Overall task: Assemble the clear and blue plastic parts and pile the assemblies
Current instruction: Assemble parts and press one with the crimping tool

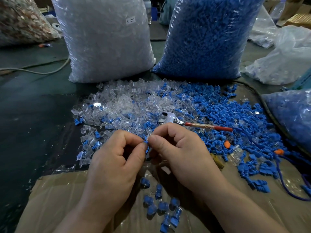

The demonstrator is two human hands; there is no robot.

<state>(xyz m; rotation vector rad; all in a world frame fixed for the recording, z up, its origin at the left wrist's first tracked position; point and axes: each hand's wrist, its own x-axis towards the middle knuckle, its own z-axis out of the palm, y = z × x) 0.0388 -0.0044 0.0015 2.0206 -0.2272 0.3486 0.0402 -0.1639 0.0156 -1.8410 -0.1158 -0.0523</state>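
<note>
Left hand (117, 157) and right hand (176, 148), fingers curled, together pinch a blue part (146, 144) at centre. The fingertips cover most of it, so whether a clear piece is fitted cannot be told. Assemblies (159, 204) lie at 6 o'clock on brown cardboard (58, 199). Loose clear parts (117, 105) spread at 11 o'clock and loose blue parts (227, 115) at 2 o'clock on the dark table (33, 115). A clear-parts bag (104, 39) and a blue-parts bag (207, 39) stand at 12 o'clock, their tops cut off.

Both forearms reach forward. The left hand (116, 158) and the right hand (180, 153) meet at the fingertips, fingers curled, thumbs pinching together.
</note>
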